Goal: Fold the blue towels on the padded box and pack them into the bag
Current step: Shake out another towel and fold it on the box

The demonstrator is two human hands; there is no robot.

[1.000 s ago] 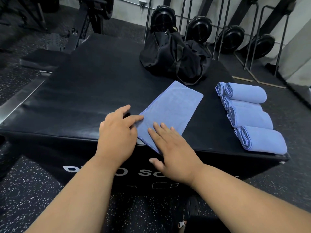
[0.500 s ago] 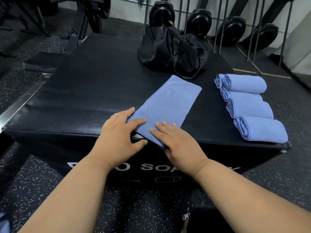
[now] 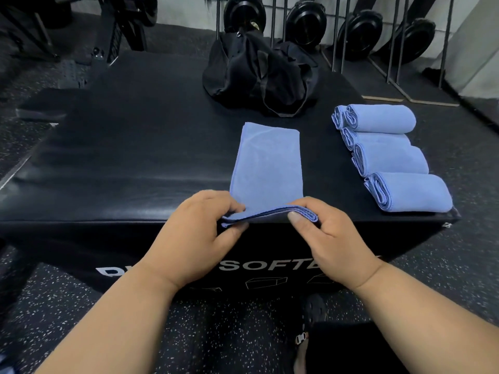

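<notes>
The blue towel (image 3: pixel 268 166), folded into a long strip, lies on the top of the padded box (image 3: pixel 135 157) with its length running away from the person, its near end raised just off the front edge. The left hand (image 3: pixel 194 238) pinches that end's left corner between thumb and fingers, and the right hand (image 3: pixel 332 238) pinches the right corner the same way, so both hands are closed on cloth and the layered hem shows between them. A second ago the strip lay slantwise and both palms rested flat on its near end; half a second ago the fingers were working under the corners. Now the strip is squared to the box edge and the end is lifted, which suggests the next fold or roll away from the body is about to begin. To the right, well apart from the strip, four finished towels (image 3: pixel 388 155) lie rolled or tightly folded in a touching row, unchanged across the frames, so this looks like the last loose towel on the box. The black bag (image 3: pixel 259 74) sits slumped at the far side, beyond the strip; whether it stands open I cannot tell, and no towel shows in it, so packing has likely not started. On the box's front face, white lettering reads "SOFT" between the wrists, with further letters hidden by the arms, and small outline drawings of boxes beneath. Weight plates (image 3: pixel 359 33) stand on a rack behind.
</notes>
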